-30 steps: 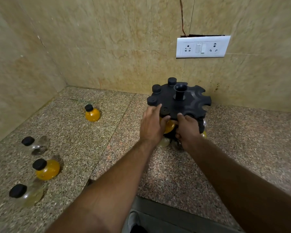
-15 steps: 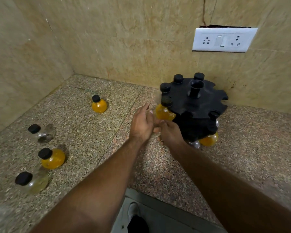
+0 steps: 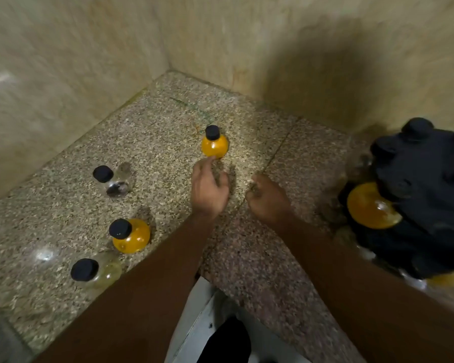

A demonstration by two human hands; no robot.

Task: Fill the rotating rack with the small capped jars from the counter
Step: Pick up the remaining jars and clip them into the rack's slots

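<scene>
Fingers, left hand [image 3: 209,188]: loosely spread and curled downward, empty; one fingertip just at the base of the far amber jar [image 3: 214,142], contact not resolvable.
Fingers, right hand [image 3: 269,197]: curled inward toward the palm, nothing visible between them; motion blur, so whether fully closed I cannot tell.
Far amber jar: round-bellied clear body filled with orange-yellow contents, black screw cap on top; stands upright, long axis vertical, toward the back corner of the bench [image 3: 247,258].
Near amber jar [image 3: 130,235]: same bulbous shape, same orange-yellow fill, black cap; upright on the left part of the bench.
Clear jar, dark contents [image 3: 113,180]: transparent body, only a small dark amount at the bottom; black cap; upright, behind the near amber jar.
Pale jar [image 3: 95,273]: transparent body with a faint yellowish fill, black cap facing the camera; nearest the front edge, left.
Rotating rack [image 3: 425,195]: black, matte, plastic-looking disc with notched rim, at the right edge of view, partly cut off; black caps sit in the notches along its upper rim.
Racked amber jar [image 3: 370,208]: orange-yellow globe hanging below the rack's rim on the side facing the hands; further jars lower down are too blurred to identify.
Bench surface: speckled polished granite, greyish on the left slab, pinker on the right, a seam between.
Walls [image 3: 76,61]: beige glossy tile, meeting in a corner behind the jars.
</scene>
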